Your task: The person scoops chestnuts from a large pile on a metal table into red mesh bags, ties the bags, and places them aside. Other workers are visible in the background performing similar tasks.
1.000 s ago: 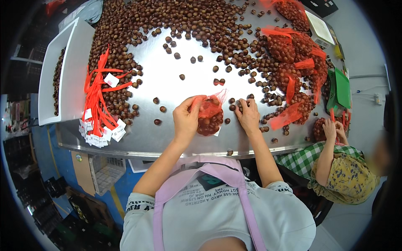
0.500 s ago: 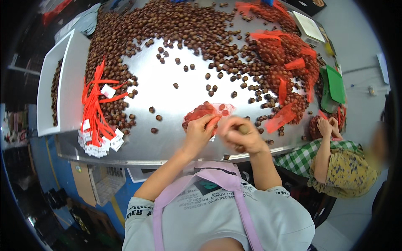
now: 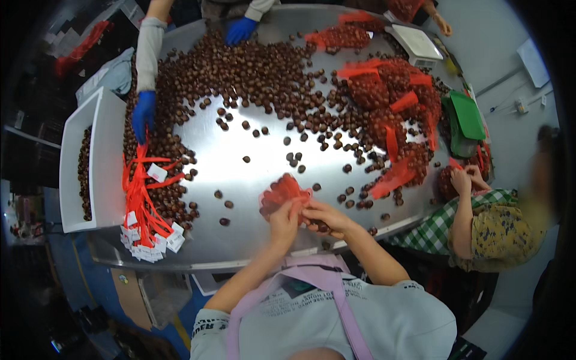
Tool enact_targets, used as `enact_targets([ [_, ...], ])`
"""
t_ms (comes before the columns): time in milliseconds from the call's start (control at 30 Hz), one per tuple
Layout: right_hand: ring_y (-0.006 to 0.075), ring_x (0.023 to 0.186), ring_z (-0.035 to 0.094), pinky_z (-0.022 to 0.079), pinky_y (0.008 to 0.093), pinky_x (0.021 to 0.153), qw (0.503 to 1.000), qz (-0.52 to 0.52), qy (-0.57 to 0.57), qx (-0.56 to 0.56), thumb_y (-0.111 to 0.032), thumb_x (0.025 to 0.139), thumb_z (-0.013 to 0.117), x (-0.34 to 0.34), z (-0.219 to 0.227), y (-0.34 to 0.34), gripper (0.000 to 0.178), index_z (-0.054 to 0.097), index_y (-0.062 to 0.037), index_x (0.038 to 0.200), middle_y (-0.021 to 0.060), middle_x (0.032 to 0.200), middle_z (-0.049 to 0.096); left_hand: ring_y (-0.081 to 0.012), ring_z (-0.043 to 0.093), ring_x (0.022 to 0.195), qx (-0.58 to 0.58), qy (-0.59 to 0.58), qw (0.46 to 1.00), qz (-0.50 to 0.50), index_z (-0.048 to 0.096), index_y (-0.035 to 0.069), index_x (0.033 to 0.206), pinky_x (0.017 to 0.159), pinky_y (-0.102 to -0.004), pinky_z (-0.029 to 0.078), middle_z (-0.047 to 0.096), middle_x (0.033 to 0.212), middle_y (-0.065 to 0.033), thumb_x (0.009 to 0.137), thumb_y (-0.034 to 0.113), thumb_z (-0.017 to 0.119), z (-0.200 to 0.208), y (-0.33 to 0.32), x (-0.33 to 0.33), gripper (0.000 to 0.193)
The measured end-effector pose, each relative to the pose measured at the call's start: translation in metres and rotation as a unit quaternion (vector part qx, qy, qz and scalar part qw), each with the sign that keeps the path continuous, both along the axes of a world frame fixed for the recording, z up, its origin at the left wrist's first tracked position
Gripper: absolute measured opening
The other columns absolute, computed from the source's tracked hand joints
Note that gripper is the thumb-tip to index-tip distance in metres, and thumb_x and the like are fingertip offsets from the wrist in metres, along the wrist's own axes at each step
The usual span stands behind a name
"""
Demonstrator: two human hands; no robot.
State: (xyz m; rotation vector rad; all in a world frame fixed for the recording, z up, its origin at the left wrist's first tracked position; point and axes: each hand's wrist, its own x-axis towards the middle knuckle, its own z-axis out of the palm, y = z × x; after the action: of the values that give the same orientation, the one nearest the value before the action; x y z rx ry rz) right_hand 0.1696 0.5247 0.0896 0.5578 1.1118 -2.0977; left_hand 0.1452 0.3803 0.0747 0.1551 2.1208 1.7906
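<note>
Left hand (image 3: 284,223) clamped on the near end of a red net bag (image 3: 279,192), which sits near the front edge of the metal bench (image 3: 210,157). Right hand (image 3: 333,219) close beside it, fingers curled around a chestnut (image 3: 323,227); loose nuts (image 3: 246,78) spread beyond.

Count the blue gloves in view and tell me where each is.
2: one blue glove at the far edge of the nuts, another at the top of the red strips.
</note>
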Motion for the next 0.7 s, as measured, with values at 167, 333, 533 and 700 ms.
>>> enact_targets([
  [167, 0.0077, 0.052, 0.047, 0.027, 0.0131, 0.031, 0.978, -0.091, -0.087, -0.168, -0.018, 0.084, 0.050, -0.009, -0.028, 0.010, 0.024, 0.051, -0.0086, 0.106, 0.0056, 0.084, 0.053, -0.0243, 0.060, 0.063, -0.060, 0.296, 0.951, -0.061, 0.058, 0.006, 0.105, 0.055, -0.0281, 0.046, 0.059, 0.074, -0.0152, 0.079, 0.003, 0.053, -0.012, -0.001, 0.006, 0.026],
  [333, 0.0176, 0.080, 0.058, 0.051, 0.0229, 0.055, 0.932, -0.330, -0.103, -0.113, -0.019, 0.085, 0.051, -0.032, -0.028, -0.025, 0.026, 0.053, -0.0067, 0.107, 0.0116, 0.101, 0.056, -0.0231, 0.061, 0.067, -0.061, 0.296, 0.951, -0.058, 0.058, 0.006, 0.105, 0.058, -0.0279, 0.047, 0.062, 0.080, -0.0132, 0.081, 0.004, 0.051, 0.006, -0.006, 0.007, 0.025],
  [533, 0.0182, 0.099, 0.051, 0.046, 0.0292, 0.077, 0.969, -0.211, 0.117, 0.060, -0.037, 0.091, 0.035, -0.037, -0.038, -0.032, 0.046, 0.031, -0.0075, 0.127, 0.0085, 0.108, 0.051, -0.0213, 0.062, 0.069, -0.015, 0.245, 0.969, 0.021, 0.058, 0.004, 0.103, 0.061, -0.0265, 0.047, 0.062, 0.084, -0.0132, 0.083, 0.005, 0.049, 0.027, -0.013, -0.003, 0.021],
  [700, 0.0289, 0.105, 0.047, 0.040, 0.0369, 0.086, 0.731, 0.016, 0.432, 0.528, -0.018, 0.082, 0.048, -0.037, -0.027, -0.025, 0.044, 0.037, -0.0061, 0.123, 0.0187, 0.119, 0.042, -0.0070, 0.049, 0.051, 0.013, 0.202, 0.977, 0.068, 0.058, 0.002, 0.102, 0.046, -0.0206, 0.039, 0.059, 0.072, -0.0047, 0.087, 0.008, 0.045, 0.010, -0.013, -0.003, 0.021],
])
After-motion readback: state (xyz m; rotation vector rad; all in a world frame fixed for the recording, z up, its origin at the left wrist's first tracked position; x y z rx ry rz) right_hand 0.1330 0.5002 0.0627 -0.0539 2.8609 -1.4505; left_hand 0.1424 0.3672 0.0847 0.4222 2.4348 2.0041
